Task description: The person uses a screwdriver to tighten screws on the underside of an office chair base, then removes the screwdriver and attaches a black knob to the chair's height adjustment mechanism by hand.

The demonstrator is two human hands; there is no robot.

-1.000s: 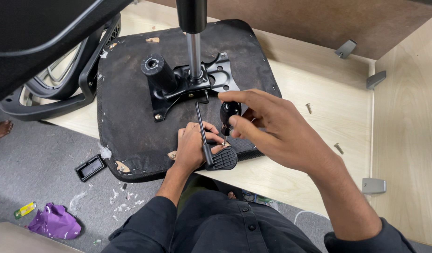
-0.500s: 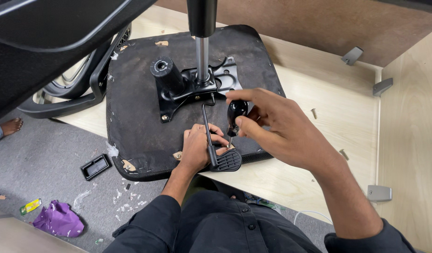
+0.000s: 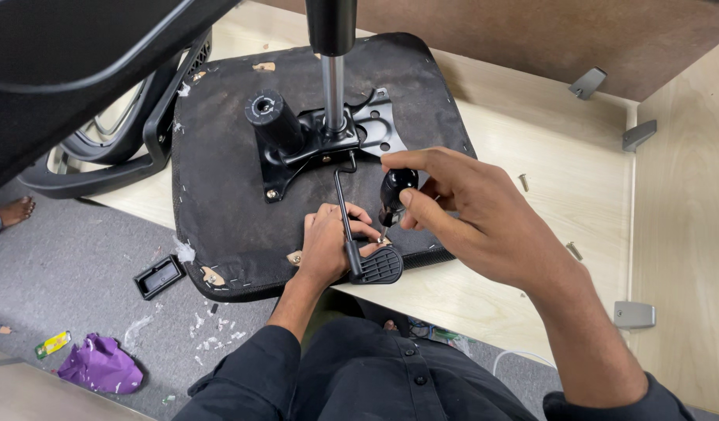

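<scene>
An upturned black chair seat [image 3: 227, 195] lies on a pale wooden board, its metal mechanism plate [image 3: 375, 129] and gas cylinder [image 3: 333, 86] pointing up. My right hand [image 3: 461, 210] grips a black-handled screwdriver [image 3: 392, 195], held upright with its tip at the seat's near edge. My left hand [image 3: 328, 242] rests on the seat with its fingers around the tip, holding something small there that I cannot make out. The bent lever [image 3: 345, 214] with its black paddle [image 3: 379, 269] runs between my hands.
Chair armrest and backrest parts [image 3: 102, 148] lie at the left. Loose screws [image 3: 523, 182] and grey metal brackets [image 3: 634, 314] sit on the board [image 3: 547, 140]. A black plastic cap [image 3: 159, 276] and a purple wrapper [image 3: 98, 365] lie on the grey floor. Another person's bare foot [image 3: 15, 210] shows at far left.
The view has shifted slightly. My right hand has lowered the screwdriver more upright toward my left hand's fingers at the seat edge.
</scene>
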